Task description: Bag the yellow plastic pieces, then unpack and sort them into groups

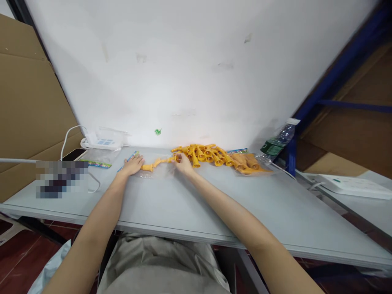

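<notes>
My left hand (134, 164) lies flat over the header-card end of a clear plastic bag (145, 174), pressing it to the table. Inside the bag is a yellow plastic toy horn (148, 167), its flared end beside my left fingers. My right hand (183, 164) is closed at the bag's other end, its fingertips on a second yellow toy horn (167, 160) that stretches toward the first one. Whether those fingertips also grip the bag film I cannot tell. Just beyond my right hand is a pile of loose yellow toy horns (208, 154).
Bagged horns (246, 163) lie right of the pile, near a leaning plastic bottle (280, 139). At the left are a flat carded bag (99, 157), a phone (75, 155) and a white cable (65, 141). A white wall (196, 73) closes off the table's (183, 212) back.
</notes>
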The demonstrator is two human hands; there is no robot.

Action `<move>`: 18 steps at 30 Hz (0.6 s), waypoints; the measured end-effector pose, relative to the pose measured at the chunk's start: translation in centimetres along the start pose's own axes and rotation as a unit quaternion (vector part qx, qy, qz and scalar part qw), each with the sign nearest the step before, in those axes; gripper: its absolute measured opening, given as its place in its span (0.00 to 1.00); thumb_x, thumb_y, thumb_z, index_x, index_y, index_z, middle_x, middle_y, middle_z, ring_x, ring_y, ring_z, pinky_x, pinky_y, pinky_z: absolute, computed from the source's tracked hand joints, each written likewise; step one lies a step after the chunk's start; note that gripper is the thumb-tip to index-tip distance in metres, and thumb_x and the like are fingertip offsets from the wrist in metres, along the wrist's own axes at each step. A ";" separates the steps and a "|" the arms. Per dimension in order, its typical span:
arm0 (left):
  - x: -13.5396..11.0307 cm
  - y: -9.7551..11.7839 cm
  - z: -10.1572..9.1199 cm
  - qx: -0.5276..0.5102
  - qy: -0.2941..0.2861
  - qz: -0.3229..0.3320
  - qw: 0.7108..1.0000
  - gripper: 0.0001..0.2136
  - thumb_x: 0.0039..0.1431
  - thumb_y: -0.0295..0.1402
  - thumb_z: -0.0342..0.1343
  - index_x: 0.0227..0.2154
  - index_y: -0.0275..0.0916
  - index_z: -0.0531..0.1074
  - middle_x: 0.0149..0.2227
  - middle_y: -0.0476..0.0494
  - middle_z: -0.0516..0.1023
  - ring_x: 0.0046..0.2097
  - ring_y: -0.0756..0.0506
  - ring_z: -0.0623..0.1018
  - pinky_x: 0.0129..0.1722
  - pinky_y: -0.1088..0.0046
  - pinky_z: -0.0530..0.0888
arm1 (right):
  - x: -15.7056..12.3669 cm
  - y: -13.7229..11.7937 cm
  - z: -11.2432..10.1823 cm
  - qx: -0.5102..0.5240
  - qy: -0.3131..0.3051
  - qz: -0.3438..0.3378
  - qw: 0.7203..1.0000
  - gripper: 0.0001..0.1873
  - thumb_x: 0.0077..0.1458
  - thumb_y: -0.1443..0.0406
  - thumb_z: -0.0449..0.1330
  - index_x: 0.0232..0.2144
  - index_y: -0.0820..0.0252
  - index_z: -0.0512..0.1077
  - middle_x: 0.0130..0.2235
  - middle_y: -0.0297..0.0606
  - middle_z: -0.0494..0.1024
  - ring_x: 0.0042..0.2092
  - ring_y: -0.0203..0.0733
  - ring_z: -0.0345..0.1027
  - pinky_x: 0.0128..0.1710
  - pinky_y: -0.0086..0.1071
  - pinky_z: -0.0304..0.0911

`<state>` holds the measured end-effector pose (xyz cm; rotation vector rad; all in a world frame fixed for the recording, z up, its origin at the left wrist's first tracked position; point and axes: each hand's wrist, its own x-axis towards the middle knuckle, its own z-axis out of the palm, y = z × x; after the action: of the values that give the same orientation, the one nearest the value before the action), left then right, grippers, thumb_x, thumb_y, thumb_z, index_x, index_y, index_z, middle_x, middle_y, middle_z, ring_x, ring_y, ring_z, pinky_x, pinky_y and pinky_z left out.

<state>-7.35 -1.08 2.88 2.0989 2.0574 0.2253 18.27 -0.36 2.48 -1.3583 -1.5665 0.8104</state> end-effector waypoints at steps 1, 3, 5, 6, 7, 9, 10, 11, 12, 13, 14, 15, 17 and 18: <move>0.0 0.0 0.0 0.002 -0.001 0.001 1.000 0.27 0.67 0.44 0.29 0.65 0.48 0.56 0.70 0.44 0.47 0.70 0.38 0.50 0.63 0.40 0.50 | 0.1 0.0 0.1 -0.005 0.008 0.004 1.000 0.13 0.48 0.65 0.60 0.39 0.57 0.67 0.46 0.42 0.74 0.48 0.43 0.68 0.52 0.41 0.63; -0.1 0.0 -0.1 0.007 -0.002 -0.001 1.000 0.26 0.67 0.44 0.30 0.65 0.48 0.56 0.70 0.45 0.48 0.70 0.39 0.51 0.63 0.40 0.51 | 0.2 0.1 0.1 -0.009 0.015 0.000 1.000 0.13 0.48 0.64 0.60 0.39 0.56 0.67 0.44 0.41 0.74 0.47 0.43 0.68 0.50 0.40 0.64; -0.1 0.0 -0.1 0.010 -0.001 -0.002 1.000 0.27 0.67 0.44 0.30 0.65 0.48 0.56 0.69 0.45 0.48 0.69 0.39 0.52 0.63 0.40 0.51 | 0.1 0.1 0.0 -0.013 0.025 -0.009 1.000 0.13 0.47 0.64 0.60 0.38 0.55 0.67 0.42 0.39 0.74 0.45 0.43 0.69 0.49 0.40 0.64; 0.0 0.0 -0.1 0.010 0.000 -0.001 1.000 0.27 0.67 0.44 0.30 0.65 0.48 0.57 0.69 0.45 0.49 0.69 0.39 0.52 0.63 0.40 0.51 | -0.1 0.1 -0.1 -0.015 0.030 -0.012 0.999 0.12 0.47 0.64 0.60 0.38 0.55 0.67 0.42 0.39 0.74 0.45 0.43 0.69 0.48 0.40 0.65; 0.0 0.0 -0.1 0.010 -0.001 -0.001 1.000 0.27 0.67 0.44 0.30 0.65 0.48 0.57 0.69 0.46 0.50 0.69 0.38 0.52 0.63 0.40 0.51 | -0.2 0.1 -0.2 -0.017 0.035 -0.013 0.999 0.12 0.47 0.64 0.60 0.37 0.55 0.67 0.42 0.39 0.74 0.45 0.43 0.69 0.48 0.40 0.65; 0.0 0.0 -0.1 0.010 -0.002 0.001 1.000 0.27 0.66 0.45 0.31 0.64 0.49 0.57 0.69 0.46 0.51 0.69 0.38 0.52 0.63 0.40 0.51 | -0.4 0.1 -0.2 -0.021 0.037 -0.014 0.999 0.12 0.47 0.64 0.60 0.37 0.56 0.67 0.43 0.40 0.75 0.45 0.43 0.69 0.48 0.40 0.65; -0.1 0.1 -0.1 0.009 -0.003 0.002 1.000 0.27 0.66 0.44 0.31 0.64 0.49 0.57 0.69 0.47 0.51 0.69 0.38 0.52 0.63 0.40 0.51 | -0.6 0.1 -0.1 -0.021 0.031 -0.017 0.999 0.13 0.47 0.64 0.60 0.38 0.57 0.67 0.43 0.41 0.74 0.45 0.43 0.69 0.48 0.40 0.65; -0.1 0.1 -0.2 0.009 -0.006 0.003 1.000 0.27 0.66 0.44 0.31 0.65 0.48 0.57 0.69 0.47 0.51 0.69 0.38 0.52 0.63 0.40 0.50 | -0.7 0.1 0.1 -0.018 0.022 -0.023 0.999 0.14 0.47 0.63 0.61 0.39 0.57 0.68 0.43 0.41 0.74 0.45 0.43 0.69 0.48 0.39 0.65; -0.2 0.2 -0.2 0.008 -0.011 0.005 1.000 0.27 0.66 0.44 0.32 0.65 0.48 0.57 0.69 0.46 0.51 0.69 0.38 0.52 0.63 0.40 0.50 | -0.9 0.0 0.3 -0.012 0.008 -0.032 0.999 0.15 0.47 0.63 0.61 0.39 0.58 0.68 0.44 0.42 0.74 0.44 0.43 0.69 0.47 0.39 0.66; -0.3 0.3 -0.3 0.007 -0.018 0.007 1.000 0.27 0.66 0.44 0.32 0.65 0.47 0.56 0.69 0.46 0.50 0.69 0.38 0.51 0.63 0.39 0.49 | -1.0 0.0 0.5 -0.002 -0.013 -0.042 0.999 0.16 0.47 0.62 0.62 0.39 0.58 0.68 0.44 0.42 0.74 0.44 0.43 0.69 0.46 0.38 0.66; -0.3 0.3 -0.3 0.003 -0.023 0.010 1.000 0.27 0.66 0.44 0.32 0.65 0.46 0.56 0.69 0.46 0.50 0.69 0.38 0.51 0.63 0.39 0.48 | -1.2 -0.1 0.7 0.011 -0.041 -0.051 0.998 0.16 0.46 0.61 0.63 0.39 0.59 0.68 0.45 0.42 0.74 0.43 0.42 0.70 0.45 0.38 0.67; -0.4 0.4 -0.4 -0.002 -0.027 0.011 1.000 0.27 0.66 0.44 0.32 0.65 0.46 0.56 0.69 0.46 0.50 0.69 0.38 0.51 0.63 0.39 0.48 | -1.3 -0.2 0.8 0.027 -0.075 -0.056 0.995 0.17 0.46 0.61 0.64 0.39 0.59 0.69 0.44 0.41 0.75 0.43 0.42 0.70 0.43 0.37 0.68; -0.5 0.4 -0.4 -0.015 -0.023 0.011 1.000 0.27 0.66 0.44 0.31 0.65 0.46 0.56 0.69 0.45 0.51 0.69 0.38 0.52 0.63 0.39 0.48 | -1.6 -0.4 1.0 0.066 -0.154 -0.052 0.985 0.19 0.44 0.59 0.66 0.39 0.59 0.70 0.42 0.40 0.76 0.41 0.42 0.71 0.42 0.36 0.68; -0.6 0.5 -0.3 -0.022 -0.018 0.011 1.000 0.27 0.66 0.44 0.30 0.65 0.46 0.56 0.69 0.45 0.51 0.69 0.39 0.52 0.63 0.40 0.48 | -1.6 -0.6 0.9 0.083 -0.191 -0.046 0.977 0.20 0.43 0.59 0.67 0.39 0.60 0.71 0.41 0.39 0.77 0.41 0.42 0.72 0.42 0.35 0.68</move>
<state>-7.01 -1.65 3.34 2.0858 1.9918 0.2330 17.18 -2.02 2.32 -1.0425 -1.7922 1.1701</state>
